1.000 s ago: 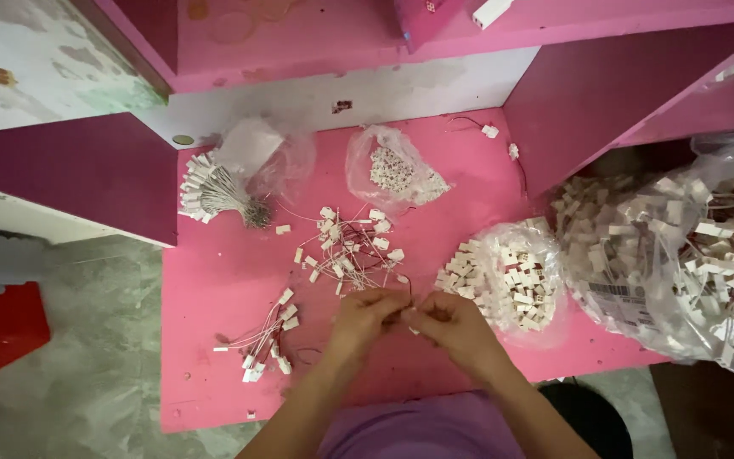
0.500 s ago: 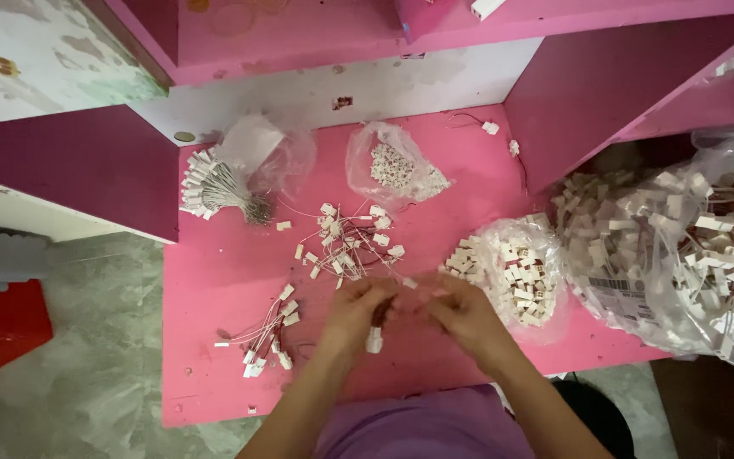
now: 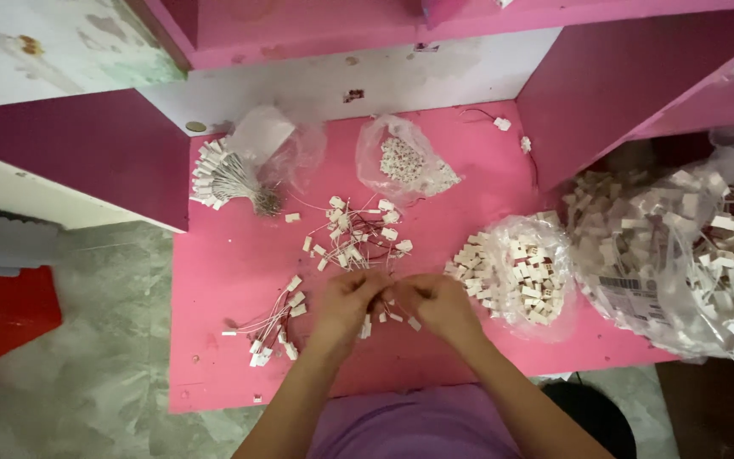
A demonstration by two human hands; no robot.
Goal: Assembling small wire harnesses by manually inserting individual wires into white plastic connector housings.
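Pinched between both hands over the pink table [image 3: 239, 263], a small wired connector [image 3: 388, 299] is being held close at the front edge, probably so the tiny parts can be seen; the left hand [image 3: 346, 302] and right hand [image 3: 439, 304] are each closed narrow on it. Three loose wire piles and four plastic bags can be counted, kept within easy reach.

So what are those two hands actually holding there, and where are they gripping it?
Both the left hand and right hand pinch a small wired connector piece between them, fingertips on the thin wires; white plugs dangle below. The exact grip points are too small to tell.
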